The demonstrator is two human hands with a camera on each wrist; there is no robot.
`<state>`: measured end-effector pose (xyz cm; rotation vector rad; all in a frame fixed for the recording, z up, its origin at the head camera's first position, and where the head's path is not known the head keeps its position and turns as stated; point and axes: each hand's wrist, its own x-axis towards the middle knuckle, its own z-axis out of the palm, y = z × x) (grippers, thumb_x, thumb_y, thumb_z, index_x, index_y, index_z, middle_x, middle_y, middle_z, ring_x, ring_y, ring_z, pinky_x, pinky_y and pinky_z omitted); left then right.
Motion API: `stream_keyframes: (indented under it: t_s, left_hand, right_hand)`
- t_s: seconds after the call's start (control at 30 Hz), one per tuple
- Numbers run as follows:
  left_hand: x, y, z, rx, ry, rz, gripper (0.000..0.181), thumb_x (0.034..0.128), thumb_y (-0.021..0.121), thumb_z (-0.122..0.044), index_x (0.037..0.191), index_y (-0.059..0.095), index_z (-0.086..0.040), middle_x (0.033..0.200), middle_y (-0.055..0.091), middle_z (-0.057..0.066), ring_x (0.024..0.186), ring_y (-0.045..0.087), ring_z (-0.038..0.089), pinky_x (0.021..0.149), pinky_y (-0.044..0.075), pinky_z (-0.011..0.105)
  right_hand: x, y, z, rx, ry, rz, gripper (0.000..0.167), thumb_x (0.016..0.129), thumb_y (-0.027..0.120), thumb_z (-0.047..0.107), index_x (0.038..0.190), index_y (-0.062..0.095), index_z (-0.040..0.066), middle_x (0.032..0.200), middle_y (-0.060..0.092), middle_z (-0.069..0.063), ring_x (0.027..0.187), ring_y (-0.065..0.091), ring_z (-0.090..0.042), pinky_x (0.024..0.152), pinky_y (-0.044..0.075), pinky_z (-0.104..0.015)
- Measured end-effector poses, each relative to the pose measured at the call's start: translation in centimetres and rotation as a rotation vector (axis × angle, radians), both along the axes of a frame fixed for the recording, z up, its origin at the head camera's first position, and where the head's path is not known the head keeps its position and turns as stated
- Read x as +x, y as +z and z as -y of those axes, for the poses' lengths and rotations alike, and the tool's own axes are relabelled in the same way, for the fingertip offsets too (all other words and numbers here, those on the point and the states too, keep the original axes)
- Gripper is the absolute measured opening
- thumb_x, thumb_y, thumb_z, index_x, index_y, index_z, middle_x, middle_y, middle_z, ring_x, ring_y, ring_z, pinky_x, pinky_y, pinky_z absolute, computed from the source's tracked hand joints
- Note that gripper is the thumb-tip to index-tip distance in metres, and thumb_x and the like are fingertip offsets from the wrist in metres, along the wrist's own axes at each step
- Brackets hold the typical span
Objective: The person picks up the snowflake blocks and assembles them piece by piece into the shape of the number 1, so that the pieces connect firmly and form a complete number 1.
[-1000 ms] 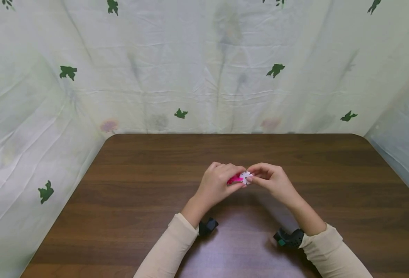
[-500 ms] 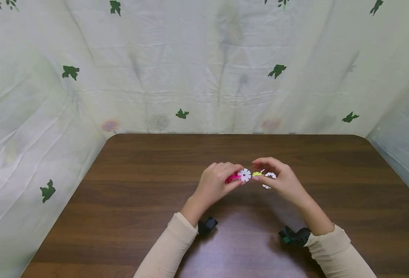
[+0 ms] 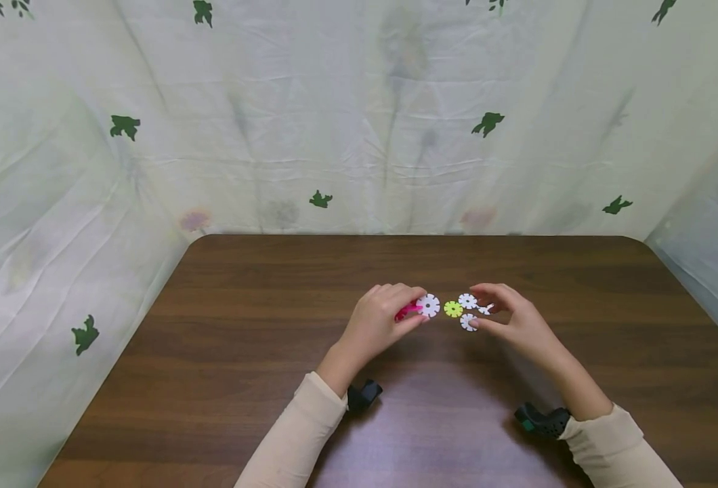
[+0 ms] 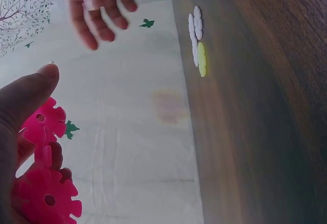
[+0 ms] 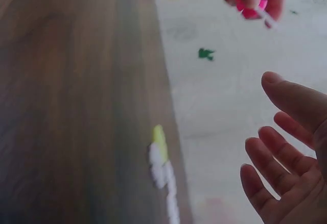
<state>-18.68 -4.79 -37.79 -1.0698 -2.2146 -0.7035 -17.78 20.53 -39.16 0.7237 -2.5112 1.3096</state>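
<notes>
In my left hand (image 3: pixel 374 322) I grip several joined pink notched plastic discs (image 4: pixel 48 198), like snowflake building discs. A white notched disc (image 3: pixel 429 306) is fixed to the pink ones and sticks out past the fingertips, facing the head camera. To the right, my right hand (image 3: pixel 526 332) has its thumb and fingers spread apart with nothing held; the right wrist view shows its palm bare. Just left of its fingertips, a yellow-green disc (image 3: pixel 453 309) and several white discs (image 3: pixel 467 301) lie on the table. Part of the pink piece is hidden behind the left fingers.
The brown wooden table (image 3: pixel 261 339) has rounded far corners. A pale curtain (image 3: pixel 359 122) with green leaf-like shapes hangs behind it and along both sides. A black camera mount (image 3: pixel 364 396) sits at the left wrist, and another (image 3: pixel 542 420) at the right.
My right hand has left the white disc and moved right, its fingers spreading. The loose white and yellow-green discs on the table have come into sight. My left hand has barely moved.
</notes>
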Motion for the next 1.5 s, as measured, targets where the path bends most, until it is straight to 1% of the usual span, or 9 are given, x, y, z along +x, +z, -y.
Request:
stream_keyframes:
  t_s: [0.23, 0.43, 0.57, 0.67, 0.83, 0.97, 1.17, 1.37, 1.5]
  left_hand:
    - [0.0, 0.0, 0.0, 0.008, -0.008, 0.003, 0.031, 0.0751, 0.074, -0.023, 0.101, 0.065, -0.009, 0.086, 0.062, -0.003, 0.074, 0.052, 0.008, 0.068, 0.041, 0.022]
    - [0.0, 0.0, 0.0, 0.006, -0.008, 0.005, 0.03, 0.0751, 0.074, -0.023, 0.101, 0.065, -0.009, 0.087, 0.063, -0.003, 0.074, 0.053, 0.008, 0.069, 0.041, 0.023]
    - [0.0, 0.0, 0.0, 0.003, -0.01, 0.007, 0.03, 0.0752, 0.074, -0.023, 0.101, 0.065, -0.009, 0.087, 0.063, -0.003, 0.075, 0.053, 0.008, 0.07, 0.042, 0.023]
    - [0.0, 0.0, 0.0, 0.0, -0.009, 0.009, 0.031, 0.0752, 0.074, -0.023, 0.101, 0.065, -0.009, 0.088, 0.063, -0.003, 0.076, 0.053, 0.009, 0.071, 0.042, 0.024]
    - [0.0, 0.1, 0.1, -0.005, -0.008, 0.015, 0.031, 0.0752, 0.074, -0.023, 0.101, 0.065, -0.009, 0.089, 0.063, -0.003, 0.077, 0.054, 0.009, 0.074, 0.042, 0.025]
    - [0.0, 0.1, 0.1, -0.009, -0.006, 0.018, 0.031, 0.0752, 0.074, -0.023, 0.101, 0.065, -0.009, 0.09, 0.063, -0.003, 0.078, 0.055, 0.009, 0.074, 0.043, 0.026]
    - [0.0, 0.2, 0.1, -0.012, -0.005, 0.015, 0.031, 0.0752, 0.074, -0.024, 0.101, 0.065, -0.009, 0.089, 0.063, -0.003, 0.077, 0.055, 0.009, 0.072, 0.042, 0.025]
    - [0.0, 0.2, 0.1, -0.01, -0.006, 0.018, 0.031, 0.075, 0.074, -0.023, 0.101, 0.065, -0.009, 0.089, 0.063, -0.003, 0.078, 0.055, 0.009, 0.072, 0.042, 0.025]
    - [0.0, 0.1, 0.1, -0.008, -0.003, 0.013, 0.031, 0.0749, 0.074, -0.023, 0.101, 0.065, -0.009, 0.088, 0.063, -0.003, 0.077, 0.054, 0.009, 0.07, 0.042, 0.024]
  right_hand:
    - [-0.6, -2.2, -1.0, 0.011, -0.003, 0.069, 0.048, 0.072, 0.074, 0.002, 0.116, 0.054, -0.001, 0.106, 0.055, -0.016, 0.087, 0.055, -0.029, 0.073, 0.046, -0.036]
    - [-1.2, -4.0, -1.5, 0.002, 0.006, 0.148, 0.045, 0.073, 0.074, 0.005, 0.113, 0.055, -0.002, 0.102, 0.055, -0.015, 0.084, 0.056, -0.028, 0.069, 0.047, -0.029]
    - [-1.5, -4.8, -1.6, 0.06, -0.004, 0.173, 0.042, 0.074, 0.074, 0.01, 0.111, 0.057, -0.001, 0.101, 0.055, -0.012, 0.085, 0.056, -0.025, 0.07, 0.046, -0.026]
    - [-1.6, -5.1, -1.5, 0.107, -0.024, 0.163, 0.038, 0.075, 0.073, 0.012, 0.108, 0.059, -0.001, 0.098, 0.055, -0.01, 0.084, 0.054, -0.022, 0.069, 0.045, -0.027]
    - [-1.5, -5.1, -1.0, 0.159, -0.08, 0.147, 0.03, 0.076, 0.071, 0.01, 0.103, 0.062, -0.001, 0.091, 0.053, -0.009, 0.08, 0.05, -0.02, 0.066, 0.042, -0.028]
    - [-1.3, -4.8, -0.7, 0.168, -0.107, 0.172, 0.026, 0.076, 0.071, 0.008, 0.098, 0.061, 0.0, 0.087, 0.051, -0.008, 0.076, 0.049, -0.018, 0.064, 0.04, -0.027]
    - [-1.3, -4.4, -0.6, 0.08, -0.067, 0.239, 0.027, 0.076, 0.07, 0.003, 0.097, 0.053, 0.002, 0.08, 0.053, -0.005, 0.067, 0.049, -0.014, 0.058, 0.04, -0.023]
    - [-1.5, -4.1, -0.6, 0.041, -0.044, 0.216, 0.018, 0.08, 0.066, 0.0, 0.097, 0.059, 0.001, 0.082, 0.059, -0.006, 0.072, 0.055, -0.014, 0.064, 0.045, -0.025]
    - [-1.3, -3.3, -0.5, -0.027, -0.048, 0.222, 0.017, 0.079, 0.066, 0.0, 0.095, 0.059, -0.001, 0.082, 0.059, -0.009, 0.07, 0.055, -0.013, 0.061, 0.046, -0.022]
